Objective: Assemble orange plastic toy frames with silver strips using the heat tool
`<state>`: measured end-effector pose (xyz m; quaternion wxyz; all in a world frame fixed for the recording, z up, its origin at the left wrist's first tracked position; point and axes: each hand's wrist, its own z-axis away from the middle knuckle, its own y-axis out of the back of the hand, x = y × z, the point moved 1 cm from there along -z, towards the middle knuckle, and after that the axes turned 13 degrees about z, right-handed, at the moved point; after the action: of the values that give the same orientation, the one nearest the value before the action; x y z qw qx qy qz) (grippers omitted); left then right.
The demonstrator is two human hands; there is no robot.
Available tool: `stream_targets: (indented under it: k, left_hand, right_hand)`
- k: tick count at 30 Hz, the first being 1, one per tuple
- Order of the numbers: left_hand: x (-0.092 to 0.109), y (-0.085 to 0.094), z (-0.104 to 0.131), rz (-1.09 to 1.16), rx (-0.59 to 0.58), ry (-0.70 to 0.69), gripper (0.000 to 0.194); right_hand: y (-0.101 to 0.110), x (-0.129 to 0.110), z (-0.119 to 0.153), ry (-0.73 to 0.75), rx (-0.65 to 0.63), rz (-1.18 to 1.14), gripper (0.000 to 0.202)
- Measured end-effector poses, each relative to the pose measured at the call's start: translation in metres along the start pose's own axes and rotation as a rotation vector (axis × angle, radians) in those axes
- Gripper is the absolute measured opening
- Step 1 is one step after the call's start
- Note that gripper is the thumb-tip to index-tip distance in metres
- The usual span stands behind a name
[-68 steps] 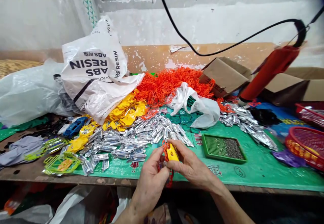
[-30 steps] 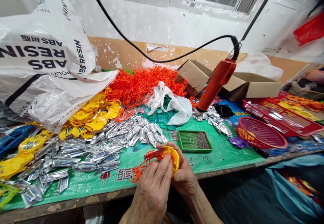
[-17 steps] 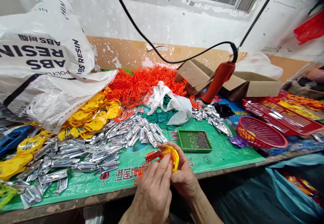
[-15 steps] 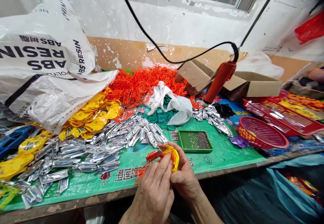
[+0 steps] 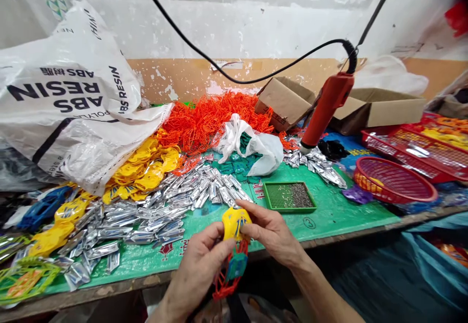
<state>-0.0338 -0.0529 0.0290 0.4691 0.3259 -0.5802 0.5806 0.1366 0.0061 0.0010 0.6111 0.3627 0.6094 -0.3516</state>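
Observation:
Near the table's front edge, a yellow toy car shell [image 5: 234,219] with blue markings is held between both hands. A red-orange lattice frame [image 5: 224,288] with a teal plastic piece [image 5: 238,264] in it hangs below the shell, seemingly joined to it. My left hand [image 5: 199,259] is closed on the left side, thumb on the shell's lower edge. Closed from the right, my right hand [image 5: 274,233] has its index finger along the top and its other fingertips against the shell's side. A green tray [image 5: 268,197] of small dark screws lies just beyond.
Silver parts [image 5: 157,216] lie heaped to the left, with yellow shells [image 5: 142,167] behind them. Orange-red frames [image 5: 208,118] pile up at the back. A red electric screwdriver [image 5: 327,108] hangs from a cord by cardboard boxes [image 5: 395,111]. A red basket [image 5: 397,181] stands right.
The toy car shell has turned so its marked face shows, with the frame and teal piece hanging below. My hands have moved apart to either side of it.

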Motion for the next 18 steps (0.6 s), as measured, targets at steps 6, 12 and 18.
stream_targets:
  k: [6, 12, 18]
  left_hand:
    - [-0.006, 0.011, -0.007, 0.453, 0.122, 0.215, 0.028]
    - [-0.021, 0.014, -0.011, 0.501, 0.228, 0.355, 0.035]
    - [-0.021, 0.018, -0.012, 0.435, 0.19, 0.47, 0.052]
  right_hand:
    - [-0.015, 0.001, -0.007, -0.043, 0.041, 0.0, 0.041]
    - [-0.015, 0.015, 0.001, -0.055, 0.033, 0.104, 0.035]
    - [-0.013, 0.015, 0.005, -0.049, 0.048, 0.275, 0.033]
